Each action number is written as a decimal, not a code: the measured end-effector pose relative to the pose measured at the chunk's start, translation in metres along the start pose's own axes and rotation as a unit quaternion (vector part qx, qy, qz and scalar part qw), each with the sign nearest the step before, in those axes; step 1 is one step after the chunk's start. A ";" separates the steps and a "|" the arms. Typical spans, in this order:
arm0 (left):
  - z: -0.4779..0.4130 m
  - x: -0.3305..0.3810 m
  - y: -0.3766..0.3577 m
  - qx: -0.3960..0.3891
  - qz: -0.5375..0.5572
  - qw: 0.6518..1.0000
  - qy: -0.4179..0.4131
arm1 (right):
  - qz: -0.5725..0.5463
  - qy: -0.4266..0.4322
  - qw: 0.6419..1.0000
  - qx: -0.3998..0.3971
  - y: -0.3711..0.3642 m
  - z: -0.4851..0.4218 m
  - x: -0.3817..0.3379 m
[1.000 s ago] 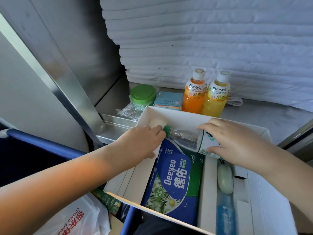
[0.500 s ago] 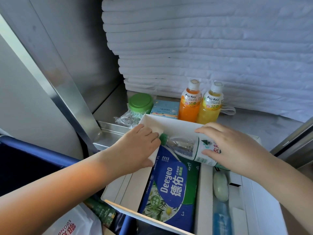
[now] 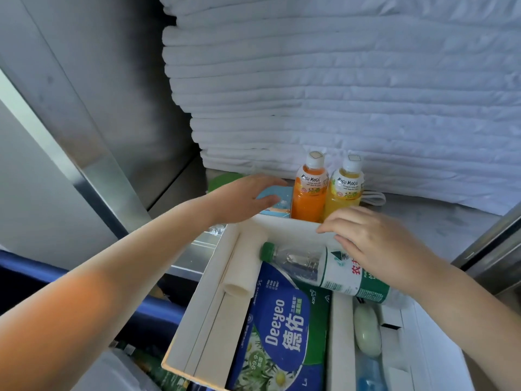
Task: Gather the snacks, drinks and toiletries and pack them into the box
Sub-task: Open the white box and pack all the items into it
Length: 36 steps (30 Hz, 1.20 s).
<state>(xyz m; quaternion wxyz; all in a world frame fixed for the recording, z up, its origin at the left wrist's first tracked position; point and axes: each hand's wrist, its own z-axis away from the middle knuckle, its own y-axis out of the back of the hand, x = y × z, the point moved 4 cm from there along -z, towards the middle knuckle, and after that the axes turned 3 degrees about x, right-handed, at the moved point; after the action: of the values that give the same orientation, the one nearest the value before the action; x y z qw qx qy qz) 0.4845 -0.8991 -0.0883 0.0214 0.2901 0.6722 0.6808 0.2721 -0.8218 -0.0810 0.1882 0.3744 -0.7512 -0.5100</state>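
The white cardboard box (image 3: 214, 300) stands open in front of me. Inside lie a blue and green Deeyeo wipes pack (image 3: 282, 331), a cream tube (image 3: 248, 261), a pale green soap (image 3: 366, 331) and a clear water bottle (image 3: 318, 268) with a green cap, on its side. My right hand (image 3: 380, 249) rests on the bottle's label near the box's far wall. My left hand (image 3: 248, 198) hovers open over a small light-blue box (image 3: 277, 203) on the shelf beyond. An orange juice bottle (image 3: 308, 193) and a yellow juice bottle (image 3: 345, 190) stand upright behind the box.
A tall stack of folded white linen (image 3: 338, 80) fills the back of the steel shelf (image 3: 439, 221). A green lid (image 3: 222, 180) shows behind my left hand. A steel upright (image 3: 93, 167) runs at the left. A blue bar (image 3: 158, 306) and a plastic bag (image 3: 112, 373) lie below.
My left hand has left the box's near-left corner and moved forward over the light-blue box. My right hand slid along the water bottle, which now lies in the box.
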 end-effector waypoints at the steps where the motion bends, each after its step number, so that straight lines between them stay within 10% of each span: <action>1: -0.008 -0.003 0.000 -0.008 0.000 1.000 -0.002 | -0.002 -0.001 1.000 0.004 0.000 0.001 0.001; 11: -0.048 -0.035 -0.023 -0.103 -0.206 0.972 -0.047 | -0.013 -0.010 1.000 -0.002 -0.003 0.004 0.002; 26: -0.054 -0.046 -0.038 -0.059 -0.187 0.979 -0.057 | -0.027 -0.018 0.999 -0.004 -0.001 0.003 0.000; 36: -0.038 -0.030 0.011 0.155 -0.139 0.973 -0.099 | -0.038 -0.033 0.999 -0.005 -0.001 0.004 -0.001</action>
<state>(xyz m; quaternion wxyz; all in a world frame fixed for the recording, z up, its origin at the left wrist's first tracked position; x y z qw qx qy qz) 0.4967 -0.9472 -0.0862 0.1372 0.2599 0.7976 0.5268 0.2702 -0.8186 -0.0833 0.1455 0.3848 -0.7397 -0.5326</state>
